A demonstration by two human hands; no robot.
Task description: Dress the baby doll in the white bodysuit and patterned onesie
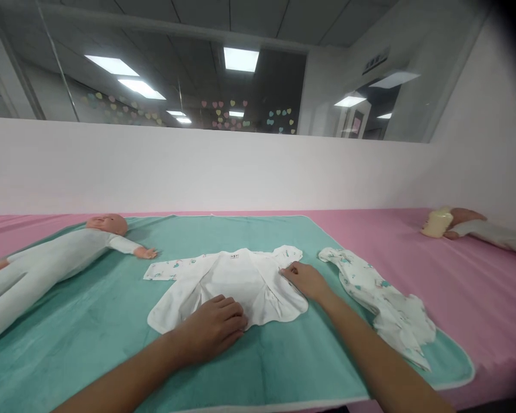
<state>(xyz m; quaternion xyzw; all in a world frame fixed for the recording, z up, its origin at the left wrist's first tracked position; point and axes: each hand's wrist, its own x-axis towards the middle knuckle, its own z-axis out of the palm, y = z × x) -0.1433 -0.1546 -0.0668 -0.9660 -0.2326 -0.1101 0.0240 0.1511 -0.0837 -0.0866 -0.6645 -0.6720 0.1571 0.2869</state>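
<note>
Shirt (236, 281) lies spread on a green mat (301, 361). Right hand (307, 280) pinches its front; left hand (215, 326) rests at its bottom, finger grip unclear.

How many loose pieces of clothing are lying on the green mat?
2: a white top spread in the middle, and a patterned garment crumpled to its right. Folds may hide another.

No text legible, tiny dark neckline print (234, 256) on white cloth baby jacket (230, 281) towards turquoise cloth mat's (292, 367) far edge, blurred characters on grey oblong sign (375, 60) seen in wide glass window (275, 69)
</note>
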